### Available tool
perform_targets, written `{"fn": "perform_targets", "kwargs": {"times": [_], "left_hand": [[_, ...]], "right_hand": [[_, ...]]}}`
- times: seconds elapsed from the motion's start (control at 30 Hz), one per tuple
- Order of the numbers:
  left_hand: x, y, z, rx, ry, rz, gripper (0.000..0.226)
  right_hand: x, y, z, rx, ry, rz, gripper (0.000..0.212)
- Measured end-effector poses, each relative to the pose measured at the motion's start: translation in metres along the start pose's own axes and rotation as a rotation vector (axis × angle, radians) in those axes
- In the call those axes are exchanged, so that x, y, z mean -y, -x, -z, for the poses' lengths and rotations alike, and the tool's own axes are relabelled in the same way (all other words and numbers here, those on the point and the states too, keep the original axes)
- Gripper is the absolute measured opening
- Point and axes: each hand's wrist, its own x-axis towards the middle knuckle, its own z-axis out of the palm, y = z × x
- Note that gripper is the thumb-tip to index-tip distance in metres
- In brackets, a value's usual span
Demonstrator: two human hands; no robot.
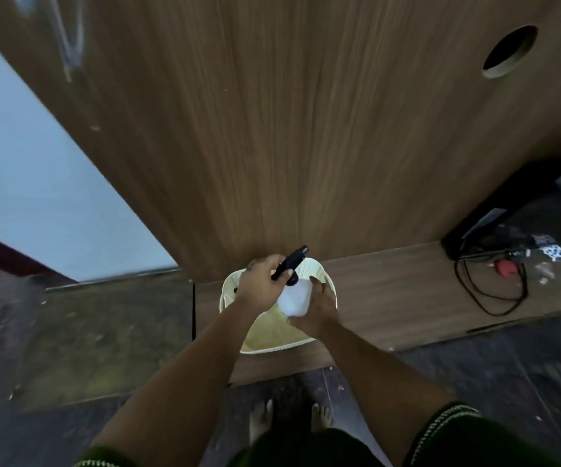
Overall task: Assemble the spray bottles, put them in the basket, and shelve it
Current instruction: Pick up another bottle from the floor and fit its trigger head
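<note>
Wood ledge (407, 298) blurred — left hand (260, 286) grips black sprayer (290, 261), right hand (316, 313) grips white bottle (292, 299), hiding basket (228, 291).

At frame centre there are 2 hands (262, 288), 1 white bottle (293, 301), 1 black spray head (289, 262) and 1 cream basket (328, 284). Lower down show 2 bare feet (261, 420). At right lies 1 black cable (494, 294), and 1 round hole (509, 50) at upper right.

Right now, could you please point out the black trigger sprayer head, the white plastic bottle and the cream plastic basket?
black trigger sprayer head (291, 261): head view, on its dark body.
white plastic bottle (293, 299): head view, on its side wall.
cream plastic basket (330, 285): head view, on its right rim.
</note>
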Motion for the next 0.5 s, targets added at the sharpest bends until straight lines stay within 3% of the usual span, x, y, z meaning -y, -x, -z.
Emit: {"fn": "perform_targets", "kwargs": {"times": [0.2, 0.3, 0.5], "left_hand": [[0.026, -0.043, -0.018, 0.071, -0.237, -0.074, 0.022], [0.042, -0.055, -0.032, 0.084, -0.242, -0.101, 0.019], [0.065, -0.071, -0.068, 0.145, -0.337, -0.155, 0.013]], "right_hand": [[0.007, -0.033, -0.022, -0.046, -0.085, -0.077, 0.088], [0.003, -0.053, -0.039, -0.042, -0.145, -0.143, 0.090], [-0.015, -0.081, -0.062, -0.041, -0.191, -0.217, 0.069]]}}
